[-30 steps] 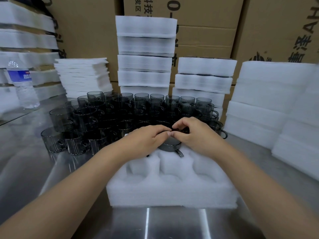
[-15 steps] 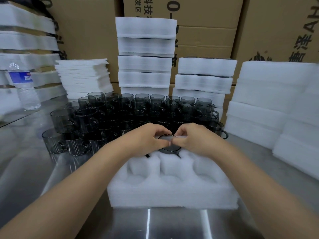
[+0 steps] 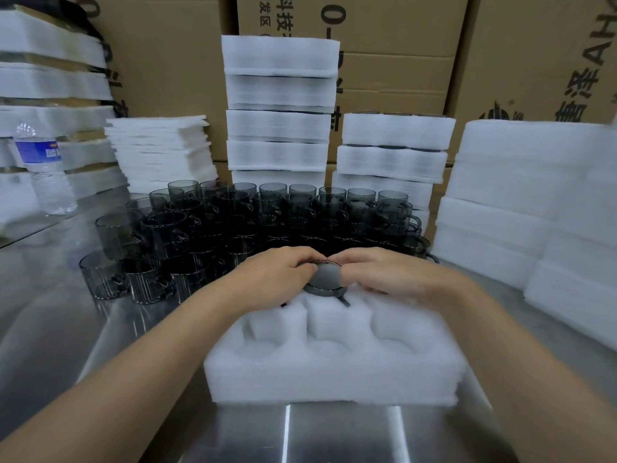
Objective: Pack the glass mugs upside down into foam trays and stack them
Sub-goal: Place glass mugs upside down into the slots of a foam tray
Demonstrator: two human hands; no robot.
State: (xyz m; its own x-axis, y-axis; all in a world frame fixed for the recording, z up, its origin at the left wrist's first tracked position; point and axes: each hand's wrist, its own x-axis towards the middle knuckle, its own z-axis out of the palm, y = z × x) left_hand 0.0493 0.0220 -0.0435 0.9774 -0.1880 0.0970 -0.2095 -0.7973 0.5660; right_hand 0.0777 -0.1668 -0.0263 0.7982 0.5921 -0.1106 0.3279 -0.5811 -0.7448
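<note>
Left grip (image 3: 280,279) and right grip (image 3: 390,275) both had fingertips curled onto the base of one upside-down glass mug (image 3: 325,279). It sat partway down in the middle back pocket of the foam tray (image 3: 334,379), handle pointing to the near side. My worry: uneven pressing would've cocked it, and the handle could've snagged and torn the foam. The loose mugs (image 3: 233,228) stood just behind on the tabletop (image 3: 50,312), so a slipped knuckle might've knocked one over.

One upturned smoky grey glass mug (image 3: 325,279) sits between the left hand (image 3: 277,279) and right hand (image 3: 397,274), in one white foam tray (image 3: 334,379) showing three empty pockets. Beyond the hands, upright grey glass mugs (image 3: 233,222) stand too many to count; leftward, one clear plastic water bottle (image 3: 46,168).
</note>
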